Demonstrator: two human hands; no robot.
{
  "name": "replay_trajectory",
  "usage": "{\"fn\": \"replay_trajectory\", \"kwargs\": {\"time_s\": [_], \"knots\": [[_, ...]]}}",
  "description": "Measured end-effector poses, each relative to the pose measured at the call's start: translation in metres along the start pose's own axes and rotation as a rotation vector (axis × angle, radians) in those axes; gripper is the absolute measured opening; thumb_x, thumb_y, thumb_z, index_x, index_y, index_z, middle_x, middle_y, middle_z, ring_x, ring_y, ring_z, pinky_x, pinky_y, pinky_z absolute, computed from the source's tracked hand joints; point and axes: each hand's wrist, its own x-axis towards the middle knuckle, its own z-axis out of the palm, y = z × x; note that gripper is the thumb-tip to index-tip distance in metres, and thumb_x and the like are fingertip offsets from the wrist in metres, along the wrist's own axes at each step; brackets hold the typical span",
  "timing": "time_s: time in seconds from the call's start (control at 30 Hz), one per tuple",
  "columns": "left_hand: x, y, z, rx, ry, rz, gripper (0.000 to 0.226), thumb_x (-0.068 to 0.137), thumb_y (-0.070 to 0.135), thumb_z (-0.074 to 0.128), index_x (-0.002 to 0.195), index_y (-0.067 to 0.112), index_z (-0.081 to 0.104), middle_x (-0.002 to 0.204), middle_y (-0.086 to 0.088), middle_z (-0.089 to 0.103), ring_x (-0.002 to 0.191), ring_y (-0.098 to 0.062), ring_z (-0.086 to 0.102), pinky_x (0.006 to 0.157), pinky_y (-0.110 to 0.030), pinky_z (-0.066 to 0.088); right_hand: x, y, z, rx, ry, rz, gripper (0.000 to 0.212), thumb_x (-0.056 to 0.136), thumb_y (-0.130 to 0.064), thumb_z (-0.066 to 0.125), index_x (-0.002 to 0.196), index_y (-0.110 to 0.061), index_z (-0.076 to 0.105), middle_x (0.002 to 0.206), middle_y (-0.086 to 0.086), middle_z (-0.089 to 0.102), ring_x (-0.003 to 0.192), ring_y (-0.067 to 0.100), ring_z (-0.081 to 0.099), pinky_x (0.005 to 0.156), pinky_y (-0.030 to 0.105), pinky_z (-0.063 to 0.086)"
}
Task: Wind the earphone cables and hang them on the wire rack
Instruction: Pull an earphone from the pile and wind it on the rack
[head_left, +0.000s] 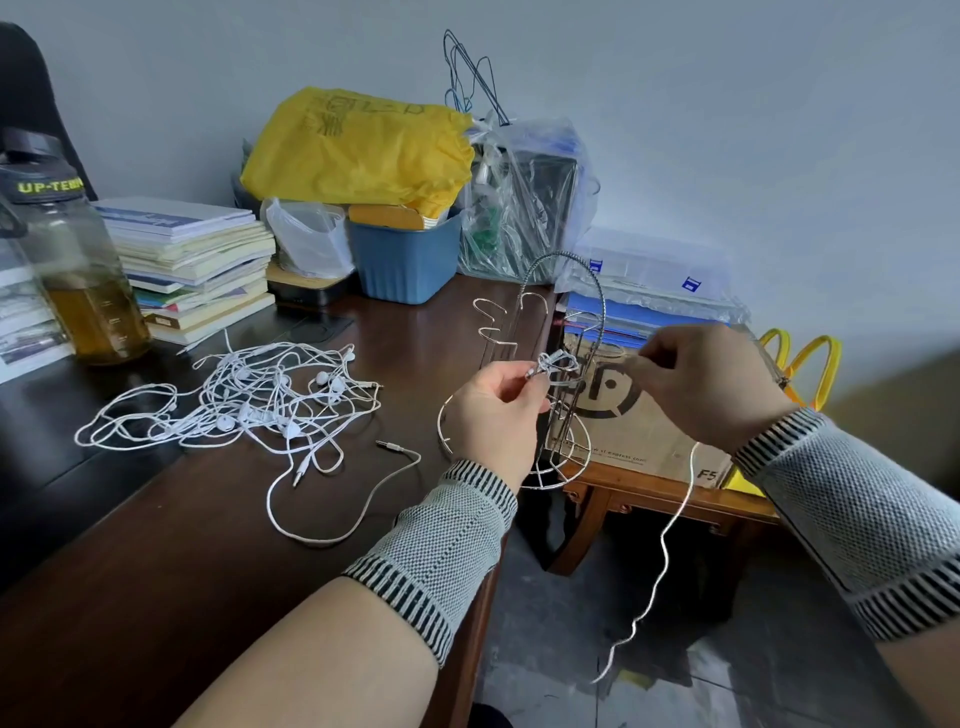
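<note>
the left hand and right hand each pinch a thin white earphone cable in front of the wire rack, its tail dangling floorward. more tangled white earphones lie on the table. bottle reads "up-tem".

You see soft, even daylight, faint shadows beside the water bottle, which bows with wide-angle edge distortion.
</note>
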Motion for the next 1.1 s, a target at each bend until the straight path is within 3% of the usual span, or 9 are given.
{"fn": "replay_trajectory", "kwargs": {"time_s": [0.13, 0.33, 0.43, 0.53, 0.67, 0.77, 0.9, 0.97, 1.1], "knots": [[0.001, 0.0, -0.002, -0.027, 0.015, -0.022, 0.007, 0.086, 0.015, 0.074, 0.086, 0.022, 0.07, 0.072, 0.001, 0.071, 0.055, -0.005, 0.062, 0.052, -0.024, 0.047, 0.009, -0.033, -0.002, -0.083, 0.1, -0.203, 0.022, 0.09, -0.028, 0.057, 0.075, -0.014, 0.064, 0.067, 0.003, 0.064, 0.067, 0.022, 0.059, 0.063, 0.033, 0.049], [0.001, -0.004, -0.003, 0.003, 0.084, 0.003, 0.009, 0.086, 0.02, 0.074, 0.085, 0.025, 0.066, 0.067, 0.005, 0.07, 0.063, -0.007, 0.069, 0.064, -0.036, 0.059, 0.031, -0.072, 0.001, -0.36, 0.016, -0.271, 0.018, 0.091, -0.022, 0.053, 0.08, -0.01, 0.061, 0.064, 0.005, 0.05, 0.067, 0.027, 0.048, 0.062, 0.029, 0.036], [0.0, -0.002, -0.003, 0.021, 0.098, 0.022, 0.005, 0.087, 0.02, 0.072, 0.091, 0.02, 0.068, 0.071, 0.006, 0.071, 0.064, -0.002, 0.069, 0.062, -0.028, 0.059, 0.032, -0.093, -0.004, -0.525, -0.036, -0.258, 0.009, 0.091, -0.008, 0.045, 0.082, -0.009, 0.046, 0.06, 0.005, 0.034, 0.068, 0.028, 0.044, 0.064, 0.033, 0.04], [0.0, -0.001, -0.002, 0.01, 0.1, 0.028, 0.006, 0.088, 0.017, 0.07, 0.094, 0.015, 0.07, 0.073, 0.005, 0.071, 0.063, 0.002, 0.068, 0.055, -0.015, 0.053, 0.034, -0.112, -0.003, -0.59, -0.116, -0.276, 0.007, 0.091, -0.007, 0.047, 0.09, -0.01, 0.054, 0.063, 0.004, 0.034, 0.072, 0.027, 0.044, 0.068, 0.035, 0.042], [0.0, -0.001, -0.003, 0.004, 0.087, 0.031, 0.006, 0.089, 0.016, 0.07, 0.089, 0.021, 0.067, 0.072, 0.006, 0.07, 0.061, 0.004, 0.067, 0.053, -0.013, 0.051, 0.048, -0.119, 0.01, -0.452, -0.294, -0.196, 0.009, 0.092, -0.011, 0.053, 0.09, -0.004, 0.058, 0.08, 0.006, 0.05, 0.078, 0.024, 0.052, 0.073, 0.036, 0.051], [0.003, -0.004, -0.004, 0.026, 0.086, 0.021, 0.004, 0.089, 0.016, 0.069, 0.092, 0.014, 0.071, 0.07, 0.006, 0.07, 0.057, 0.003, 0.065, 0.052, -0.014, 0.05, 0.052, -0.118, 0.016, -0.366, -0.346, -0.226, 0.021, 0.091, -0.012, 0.053, 0.071, -0.005, 0.053, 0.071, 0.003, 0.053, 0.069, 0.019, 0.054, 0.057, 0.026, 0.047], [0.011, -0.009, -0.005, 0.091, 0.113, 0.019, 0.008, 0.084, 0.006, 0.069, 0.085, 0.012, 0.075, 0.067, 0.009, 0.067, 0.055, 0.0, 0.057, 0.056, -0.018, 0.048, 0.026, -0.107, 0.02, -0.362, -0.24, -0.335, 0.015, 0.091, -0.018, 0.056, 0.078, -0.012, 0.062, 0.073, 0.003, 0.06, 0.07, 0.02, 0.059, 0.065, 0.031, 0.049], [0.014, -0.01, -0.003, 0.0, 0.123, -0.014, 0.01, 0.085, 0.007, 0.071, 0.093, 0.011, 0.075, 0.073, 0.01, 0.068, 0.059, 0.003, 0.06, 0.062, -0.017, 0.051, 0.011, -0.091, 0.026, -0.363, -0.15, -0.386, 0.016, 0.092, -0.02, 0.052, 0.085, -0.013, 0.065, 0.078, 0.005, 0.064, 0.073, 0.024, 0.059, 0.064, 0.03, 0.044], [0.016, -0.012, -0.002, -0.193, 0.055, -0.111, 0.014, 0.091, 0.007, 0.066, 0.104, 0.005, 0.072, 0.072, 0.002, 0.068, 0.051, 0.002, 0.058, 0.056, -0.017, 0.047, -0.001, -0.054, 0.039, -0.195, -0.012, -0.448, 0.022, 0.094, -0.022, 0.049, 0.093, -0.018, 0.071, 0.083, 0.005, 0.07, 0.075, 0.026, 0.063, 0.064, 0.032, 0.047]]}}
